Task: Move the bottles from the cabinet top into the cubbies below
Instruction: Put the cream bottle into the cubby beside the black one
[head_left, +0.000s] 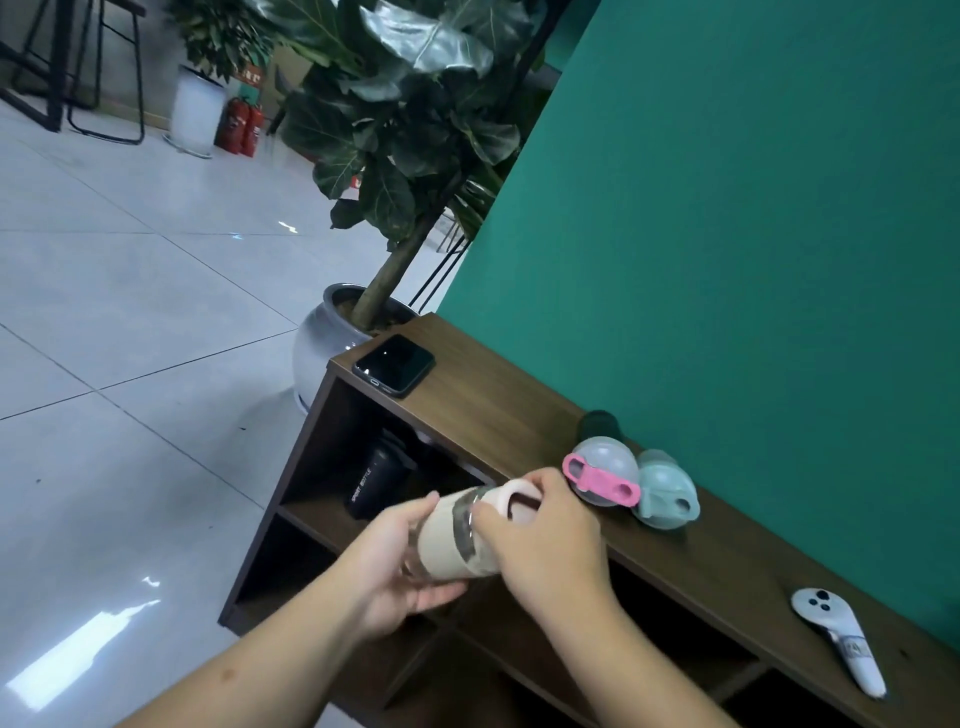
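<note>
Clutter on the cabinet top (498, 410) is sparse: a black phone (394, 365) lies flat near the far left corner, and a white handheld controller (839, 639) lies near the right end, well apart from everything else. Between them, against the green wall (727, 234), three bottles stand close together: a dark bottle (600, 423) at the back, a clear bottle with a pink strap (605, 475) in front of it, and a mint-green bottle (667, 491) just beside that one, touching or nearly so. A potted plant (358, 332) stands on the tiled floor past the cabinet's left end.

In the upper left cubby (332, 467) a black bottle (378, 480) stands upright.

Both hands hold a beige bottle (457, 540) tilted almost on its side in front of the cabinet's upper edge, its base toward the cubbies and its pink cap toward the cabinet top. The left hand (400, 566) cups the base end from below, fingers wrapped under it. The right hand (545, 540) is closed over the cap end, thumb and fingers pinching around the neck. The bottle hangs clear of the shelf, just beside the pink-strapped bottle.
</note>
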